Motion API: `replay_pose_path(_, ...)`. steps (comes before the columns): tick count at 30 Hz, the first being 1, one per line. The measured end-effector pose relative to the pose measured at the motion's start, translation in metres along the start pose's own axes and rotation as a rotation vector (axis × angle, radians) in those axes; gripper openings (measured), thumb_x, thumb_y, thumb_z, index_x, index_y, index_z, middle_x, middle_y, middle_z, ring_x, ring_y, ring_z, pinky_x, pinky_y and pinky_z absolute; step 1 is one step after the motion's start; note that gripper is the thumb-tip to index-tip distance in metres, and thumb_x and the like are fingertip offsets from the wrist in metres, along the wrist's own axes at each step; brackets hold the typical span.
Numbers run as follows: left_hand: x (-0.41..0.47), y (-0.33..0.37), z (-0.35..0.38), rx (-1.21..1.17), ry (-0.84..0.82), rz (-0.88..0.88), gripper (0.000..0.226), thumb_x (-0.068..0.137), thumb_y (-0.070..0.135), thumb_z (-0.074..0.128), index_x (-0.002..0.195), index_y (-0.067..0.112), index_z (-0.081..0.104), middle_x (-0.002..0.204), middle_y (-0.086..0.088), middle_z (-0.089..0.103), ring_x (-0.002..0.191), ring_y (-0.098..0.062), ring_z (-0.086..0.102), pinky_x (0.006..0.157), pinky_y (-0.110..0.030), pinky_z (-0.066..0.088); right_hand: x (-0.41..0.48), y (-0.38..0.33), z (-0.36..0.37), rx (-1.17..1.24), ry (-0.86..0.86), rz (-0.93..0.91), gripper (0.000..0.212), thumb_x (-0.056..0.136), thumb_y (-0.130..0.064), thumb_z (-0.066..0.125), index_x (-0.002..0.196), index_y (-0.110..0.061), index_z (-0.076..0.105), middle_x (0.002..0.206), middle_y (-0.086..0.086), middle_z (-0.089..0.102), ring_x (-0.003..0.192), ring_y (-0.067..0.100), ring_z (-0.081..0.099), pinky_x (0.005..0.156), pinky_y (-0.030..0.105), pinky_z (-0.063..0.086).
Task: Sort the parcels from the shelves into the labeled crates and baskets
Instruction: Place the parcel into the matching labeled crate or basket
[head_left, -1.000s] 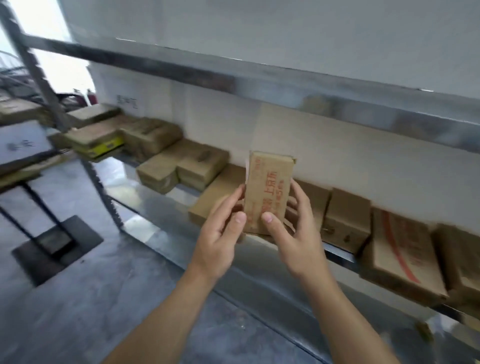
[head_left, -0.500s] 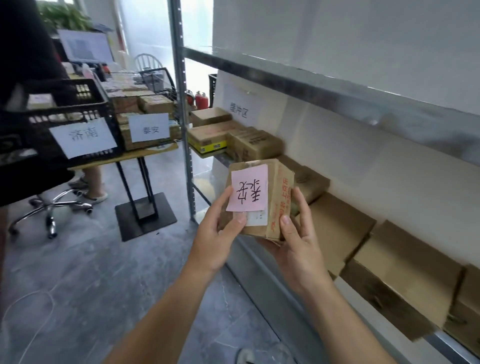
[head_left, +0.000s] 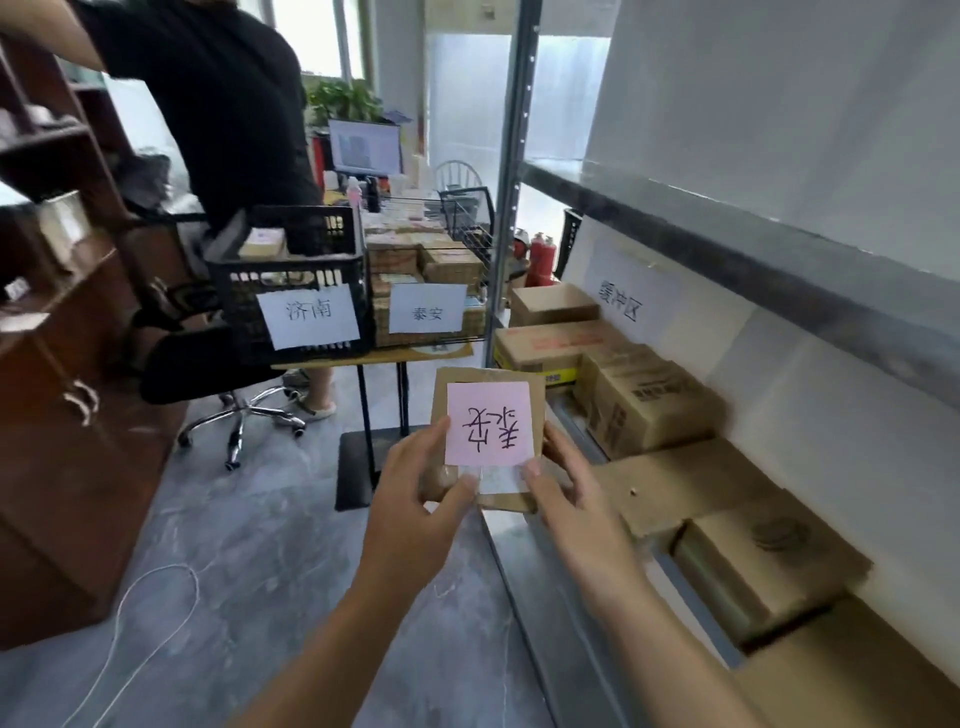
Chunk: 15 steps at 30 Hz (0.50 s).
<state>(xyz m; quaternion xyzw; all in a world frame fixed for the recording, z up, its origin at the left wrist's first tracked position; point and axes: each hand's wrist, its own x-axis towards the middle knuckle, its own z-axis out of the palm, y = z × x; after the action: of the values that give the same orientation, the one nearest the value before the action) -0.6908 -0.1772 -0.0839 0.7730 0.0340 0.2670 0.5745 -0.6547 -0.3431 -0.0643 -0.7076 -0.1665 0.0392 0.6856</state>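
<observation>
The largest hazard is in the upper left of the frame: another person (head_left: 218, 104) in black stands right behind the black crate (head_left: 244, 291), so carrying anything that way could end in a bump or a blocked drop. Next, that crate and the wire basket (head_left: 457, 200) stand side by side at centre, each with a white label. The pink note (head_left: 488, 423) on the parcel (head_left: 491, 375) reads upside down to the camera, so a hasty glance could send it to the wrong one; its writing appears to match the basket's label. The parcel is at lower centre, clear of the metal shelf (head_left: 753, 260) on the right. Both hands clamp it, the left hand (head_left: 415, 512) at its lower left and the right hand (head_left: 569, 499) at its lower right. The thumbs press on the front and the fingers wrap the side edges.
</observation>
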Motion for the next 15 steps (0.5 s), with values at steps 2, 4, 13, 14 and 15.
replay_pose_path(2, 0.013, -0.005, -0.002, 0.056, 0.029, 0.047, 0.064, 0.088, 0.011, 0.07, 0.13, 0.052, 0.045, 0.13, 0.013, 0.048, 0.117, 0.005, 0.053, 0.087, -0.017, 0.053, 0.024, 0.007, 0.005, -0.018, -0.019, -0.005, 0.057, 0.101, -0.019, 0.061, 0.125, -0.069, 0.046, 0.122, -0.027, 0.067, 0.117, 0.002, 0.064, 0.095, 0.03, 0.057)
replay_pose_path(4, 0.024, -0.006, -0.003, 0.093, 0.036, 0.089, 0.066, 0.087, 0.004, 0.07, 0.132, 0.047, 0.045, 0.132, 0.014, 0.046, 0.115, 0.006, 0.055, 0.084, -0.011, 0.051, 0.043, 0.015, 0.013, 0.026, -0.008, 0.003, 0.068, 0.101, -0.015, 0.06, 0.132, -0.069, 0.034, 0.126, -0.022, 0.064, 0.119, 0.009, 0.064, 0.097, 0.04, 0.058)
replay_pose_path(13, 0.084, -0.044, -0.026, 0.21, 0.089, 0.06, 0.068, 0.085, 0.012, 0.073, 0.143, 0.033, 0.043, 0.143, 0.008, 0.041, 0.119, 0.012, 0.048, 0.083, -0.004, 0.046, 0.12, 0.042, 0.052, 0.078, -0.024, 0.05, 0.071, 0.094, -0.023, 0.071, 0.126, -0.076, 0.035, 0.14, -0.008, 0.053, 0.112, 0.007, 0.064, 0.093, 0.039, 0.06)
replay_pose_path(14, 0.093, -0.052, -0.029, 0.189, 0.111, 0.033, 0.07, 0.085, 0.012, 0.073, 0.145, 0.031, 0.042, 0.147, 0.009, 0.039, 0.118, 0.013, 0.049, 0.083, -0.005, 0.046, 0.13, 0.046, 0.057, 0.074, -0.026, 0.057, 0.073, 0.094, -0.024, 0.071, 0.129, -0.075, 0.033, 0.141, -0.008, 0.053, 0.112, 0.006, 0.064, 0.095, 0.041, 0.059)
replay_pose_path(15, 0.102, -0.06, -0.032, 0.167, 0.125, 0.008, 0.073, 0.085, 0.013, 0.074, 0.147, 0.029, 0.039, 0.15, 0.01, 0.036, 0.116, 0.015, 0.049, 0.083, -0.005, 0.046, 0.141, 0.05, 0.064, 0.068, -0.032, 0.062, 0.074, 0.094, -0.024, 0.071, 0.13, -0.076, 0.031, 0.141, -0.009, 0.053, 0.11, 0.003, 0.065, 0.096, 0.041, 0.059)
